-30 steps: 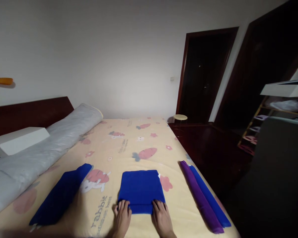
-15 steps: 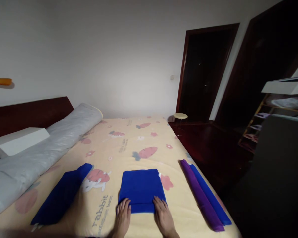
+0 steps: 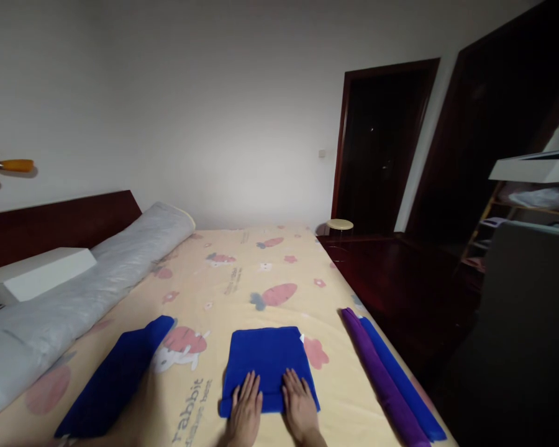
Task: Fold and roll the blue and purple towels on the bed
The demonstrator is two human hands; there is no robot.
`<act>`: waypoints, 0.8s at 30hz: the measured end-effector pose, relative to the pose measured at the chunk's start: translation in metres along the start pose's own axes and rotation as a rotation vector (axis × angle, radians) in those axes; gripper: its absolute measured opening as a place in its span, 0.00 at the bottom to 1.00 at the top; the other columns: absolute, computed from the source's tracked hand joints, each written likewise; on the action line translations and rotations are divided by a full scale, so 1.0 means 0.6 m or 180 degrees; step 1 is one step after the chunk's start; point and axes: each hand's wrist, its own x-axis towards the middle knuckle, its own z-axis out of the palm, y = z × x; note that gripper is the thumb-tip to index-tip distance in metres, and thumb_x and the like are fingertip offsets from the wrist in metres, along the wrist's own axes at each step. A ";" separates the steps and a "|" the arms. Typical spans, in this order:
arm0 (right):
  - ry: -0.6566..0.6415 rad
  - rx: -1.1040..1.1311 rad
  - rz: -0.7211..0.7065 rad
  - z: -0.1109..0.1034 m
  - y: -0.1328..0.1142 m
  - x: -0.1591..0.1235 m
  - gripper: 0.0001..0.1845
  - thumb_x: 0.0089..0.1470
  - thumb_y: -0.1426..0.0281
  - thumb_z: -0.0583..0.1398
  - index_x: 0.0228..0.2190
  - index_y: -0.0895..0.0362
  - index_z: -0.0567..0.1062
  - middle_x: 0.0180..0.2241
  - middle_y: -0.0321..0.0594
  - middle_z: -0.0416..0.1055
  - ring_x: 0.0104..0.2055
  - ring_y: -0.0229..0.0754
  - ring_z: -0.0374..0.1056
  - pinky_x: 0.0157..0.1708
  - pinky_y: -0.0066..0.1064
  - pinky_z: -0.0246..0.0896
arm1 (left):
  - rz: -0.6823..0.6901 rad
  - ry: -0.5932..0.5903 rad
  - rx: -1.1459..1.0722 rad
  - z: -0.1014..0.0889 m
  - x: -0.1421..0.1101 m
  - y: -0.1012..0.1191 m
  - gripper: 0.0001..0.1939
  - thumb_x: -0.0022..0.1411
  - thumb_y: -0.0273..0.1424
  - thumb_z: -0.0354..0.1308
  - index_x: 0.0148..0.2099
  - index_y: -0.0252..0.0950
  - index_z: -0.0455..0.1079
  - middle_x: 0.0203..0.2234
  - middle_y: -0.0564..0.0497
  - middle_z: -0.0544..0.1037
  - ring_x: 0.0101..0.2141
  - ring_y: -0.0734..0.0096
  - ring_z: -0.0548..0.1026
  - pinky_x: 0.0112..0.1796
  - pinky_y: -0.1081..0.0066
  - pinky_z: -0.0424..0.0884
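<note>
A blue cloth (image 3: 270,352), laid out as a flat rectangle with a narrow fold along its near edge, lies on the patterned bedsheet (image 3: 233,316). My left hand (image 3: 246,405) rests flat on the near left part of that fold, fingers stretched forward. On the near right part lies my right hand (image 3: 299,400), palm down with its fingers extended. Neither hand grips anything. A small white tag (image 3: 302,338) sticks out at the cloth's far right corner.
Another folded blue cloth (image 3: 116,379) lies to the left. Along the bed's right edge lie a purple roll (image 3: 382,372) and a blue roll (image 3: 400,379). A grey rolled quilt (image 3: 107,279) and a white box (image 3: 51,270) sit by the headboard (image 3: 65,220). A stool (image 3: 340,225) stands beyond.
My left hand has shifted right and inward across the fold; the right hand stays near its place on the cloth. The camera view has tilted up slightly.
</note>
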 end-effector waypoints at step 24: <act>-0.0009 -0.0076 0.0444 -0.019 0.050 0.026 0.31 0.64 0.57 0.45 0.61 0.60 0.62 0.65 0.48 0.51 0.68 0.53 0.45 0.65 0.51 0.39 | -0.0826 0.0516 0.0540 -0.023 -0.001 -0.088 0.22 0.65 0.30 0.43 0.57 0.44 0.70 0.56 0.48 0.74 0.56 0.58 0.69 0.54 0.52 0.64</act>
